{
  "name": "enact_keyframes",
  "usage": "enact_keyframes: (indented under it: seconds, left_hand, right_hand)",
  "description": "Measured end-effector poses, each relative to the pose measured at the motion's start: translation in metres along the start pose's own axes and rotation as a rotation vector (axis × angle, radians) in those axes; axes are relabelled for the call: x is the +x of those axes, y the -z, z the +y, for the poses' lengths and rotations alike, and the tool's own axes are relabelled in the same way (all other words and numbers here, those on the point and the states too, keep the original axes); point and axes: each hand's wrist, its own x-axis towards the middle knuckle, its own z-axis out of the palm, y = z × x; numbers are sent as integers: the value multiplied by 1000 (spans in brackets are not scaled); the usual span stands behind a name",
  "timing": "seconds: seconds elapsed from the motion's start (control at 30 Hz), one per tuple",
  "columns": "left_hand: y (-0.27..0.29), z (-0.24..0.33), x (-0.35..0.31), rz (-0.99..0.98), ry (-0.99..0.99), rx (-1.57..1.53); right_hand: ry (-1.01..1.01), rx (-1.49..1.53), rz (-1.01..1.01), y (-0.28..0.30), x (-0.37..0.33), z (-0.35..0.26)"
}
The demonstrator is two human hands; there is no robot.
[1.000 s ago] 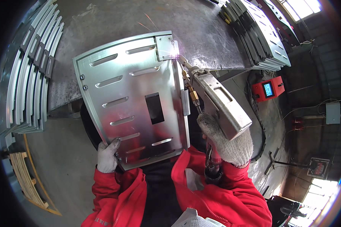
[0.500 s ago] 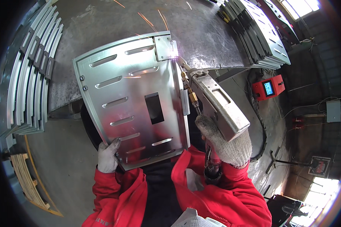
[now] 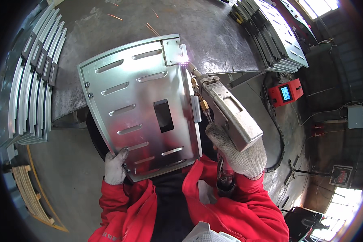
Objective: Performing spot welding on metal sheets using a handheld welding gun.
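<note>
A slotted sheet-metal panel (image 3: 143, 94) lies tilted, its far end over the table and its near end by my body. My left hand (image 3: 116, 166), in a white knit glove, grips its lower left edge, thumb on top. In my gloved right hand (image 3: 242, 151) is a handheld welding gun (image 3: 230, 111), my fingers wrapped round its handle. The gun's nozzle tip meets the panel's upper right corner beside a small square plate (image 3: 174, 51). A bright violet-white glow shows there, and orange sparks fly off over the table. Brass fittings (image 3: 204, 105) run along the gun's left side.
The grey metal table (image 3: 213, 36) spans the far side. Stacked metal panels stand at left (image 3: 36, 80) and more panels (image 3: 280, 36) at far right. A red box with a screen (image 3: 285, 92) sits beyond a dark hose (image 3: 275, 125). A wooden pallet (image 3: 30, 193) lies at lower left.
The welding gun and my right hand have shifted slightly left, and the glow with them along the corner. My left hand stays on the panel. The sparks have a different pattern.
</note>
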Motion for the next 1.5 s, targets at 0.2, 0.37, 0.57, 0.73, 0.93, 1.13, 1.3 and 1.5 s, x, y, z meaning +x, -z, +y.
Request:
enact_keyframes:
  seconds: [0.2, 0.37, 0.57, 0.73, 0.93, 1.13, 1.3, 1.5]
  left_hand:
    - [3, -7, 3, -4, -51, 5]
    - [-44, 18, -4, 72, -78, 0]
    - [-84, 118, 13, -132, -139, 389]
    - [-126, 167, 52, -213, 7, 193]
    - [-148, 200, 89, -261, 28, 431]
    - [-151, 222, 128, -26, 4, 398]
    - [-117, 274, 233, -31, -88, 486]
    - [-169, 274, 206, 394, -1306, 1498]
  right_hand:
    - [-300, 164, -135, 19, -10, -24]
    - [-240, 253, 57, 25, -39, -23]
    - [-357, 492, 144, 43, -78, -17]
    - [-307, 382, 161, 49, -89, -13]
    - [-55, 229, 259, 64, -106, 41]
    - [-64, 586, 208, 89, -121, 60]
    - [-84, -22, 109, 106, -105, 27]
    - [-242, -223, 107, 88, -54, 2]
